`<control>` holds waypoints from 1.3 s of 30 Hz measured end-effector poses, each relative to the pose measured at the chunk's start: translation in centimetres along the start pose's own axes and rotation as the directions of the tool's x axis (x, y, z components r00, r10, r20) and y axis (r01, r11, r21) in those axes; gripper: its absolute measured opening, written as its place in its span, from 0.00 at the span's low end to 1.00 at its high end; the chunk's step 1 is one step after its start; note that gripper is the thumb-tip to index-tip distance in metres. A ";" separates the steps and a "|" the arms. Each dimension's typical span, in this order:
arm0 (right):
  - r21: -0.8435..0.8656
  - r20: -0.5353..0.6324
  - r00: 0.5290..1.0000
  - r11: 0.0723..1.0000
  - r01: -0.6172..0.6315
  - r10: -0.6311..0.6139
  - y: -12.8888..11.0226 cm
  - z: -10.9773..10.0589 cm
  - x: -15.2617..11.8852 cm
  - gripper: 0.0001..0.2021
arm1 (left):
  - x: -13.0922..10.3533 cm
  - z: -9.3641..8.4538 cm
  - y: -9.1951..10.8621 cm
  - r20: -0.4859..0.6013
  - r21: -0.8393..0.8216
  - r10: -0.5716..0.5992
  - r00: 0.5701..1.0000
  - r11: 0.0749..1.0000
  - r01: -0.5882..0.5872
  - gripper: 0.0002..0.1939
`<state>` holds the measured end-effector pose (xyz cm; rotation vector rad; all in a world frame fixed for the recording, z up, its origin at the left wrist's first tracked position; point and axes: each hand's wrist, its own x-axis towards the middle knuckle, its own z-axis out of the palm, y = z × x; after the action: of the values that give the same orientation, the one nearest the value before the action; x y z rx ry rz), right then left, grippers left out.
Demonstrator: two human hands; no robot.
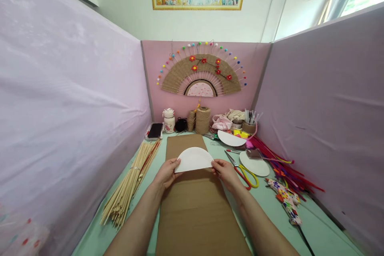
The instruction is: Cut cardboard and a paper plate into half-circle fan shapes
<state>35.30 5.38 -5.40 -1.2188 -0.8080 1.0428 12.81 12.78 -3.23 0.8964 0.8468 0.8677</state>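
Note:
A white half-circle of card is held up between my two hands, its curved edge away from me and its straight edge towards me. My left hand pinches the left corner, thumb on top. At the right corner, my right hand grips it the same way. Beneath the card lies a long brown cardboard sheet, running towards me over the table. Scissors with red and yellow handles rest just right of my right hand.
Bamboo sticks lie bundled at left. Another white half-circle, a white disc, pipe cleaners and a patterned glue gun are at right. Twine spools and a white bottle stand behind, below a decorated fan.

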 end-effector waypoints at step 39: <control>-0.969 -0.243 0.831 0.087 -0.231 -0.500 -10.2 -6.4 -0.4 0.18 | 1.1 0.3 -1.5 -0.059 0.417 0.194 0.979 0.896 -0.152 0.15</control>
<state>42.96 2.54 3.38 -2.4135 -1.1832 -0.3627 13.87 13.16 -4.73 1.3224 1.0716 0.9095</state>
